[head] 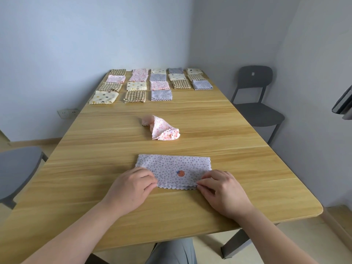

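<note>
Grip of left hand and of right hand tight on lilac cloth, near corners hidden.

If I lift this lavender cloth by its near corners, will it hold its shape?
Probably not: the lavender cloth lies thin and folded flat, so it should droop between left hand and right hand. Pushed across the table, it may bunch like the crumpled pink cloth.

Pale walls, wooden table, grey chair beside it.
</note>
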The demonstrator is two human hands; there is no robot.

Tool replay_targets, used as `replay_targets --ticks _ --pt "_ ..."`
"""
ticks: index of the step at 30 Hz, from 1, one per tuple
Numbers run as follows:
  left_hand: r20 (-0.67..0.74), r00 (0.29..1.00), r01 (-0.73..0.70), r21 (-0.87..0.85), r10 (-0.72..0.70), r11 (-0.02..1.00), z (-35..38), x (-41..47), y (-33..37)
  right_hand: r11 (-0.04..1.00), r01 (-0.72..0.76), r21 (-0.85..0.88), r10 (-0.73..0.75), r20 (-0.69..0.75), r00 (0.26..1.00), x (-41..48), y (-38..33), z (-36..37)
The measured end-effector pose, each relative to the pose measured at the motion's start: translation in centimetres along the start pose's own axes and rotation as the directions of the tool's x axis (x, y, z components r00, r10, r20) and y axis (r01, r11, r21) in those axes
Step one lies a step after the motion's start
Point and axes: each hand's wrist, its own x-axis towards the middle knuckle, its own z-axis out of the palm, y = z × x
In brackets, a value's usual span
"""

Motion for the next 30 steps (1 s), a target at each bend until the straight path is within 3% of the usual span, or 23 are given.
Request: replay_targets --ticks 8,16,22,25,28,30 --pt "0.025 0.999 0.026 -0.004 -0.026 1.000 -0.3 0.2 0.5 0.999 -0.029 -0.018 0.028 -0.049 0.998 -0.2 -0.8 -0.4" --pt "0.006 1.000 0.013 -0.020 -0.013 1.000 0.1 0.4 0.7 0.998 -0.030 -0.059 0.032 0.030 0.999 -0.4 -0.9 -1.1" --pt "-0.034 0.987 0.154 -0.005 -0.154 0.988 -0.2 2.8 3.0 0.996 -0.039 -0.076 0.031 -0.099 0.995 2.2 -3.1 0.1" --pt "0.069 0.959 0.275 0.032 -0.276 0.961 1.0 5.8 4.2 0.987 -0.156 -0.032 0.159 0.087 0.983 5.2 -4.9 1.6" --pt "0.262 0.901 0.321 0.129 -0.344 0.938 2.6 6.8 4.3 0.959 -0.280 -0.045 0.278 0.351 0.894 7.1 -5.8 2.8" --pt "0.346 0.841 0.374 0.184 -0.416 0.909 3.2 6.5 4.0 0.946 -0.308 -0.105 0.323 0.420 0.848 7.2 -5.6 3.4"
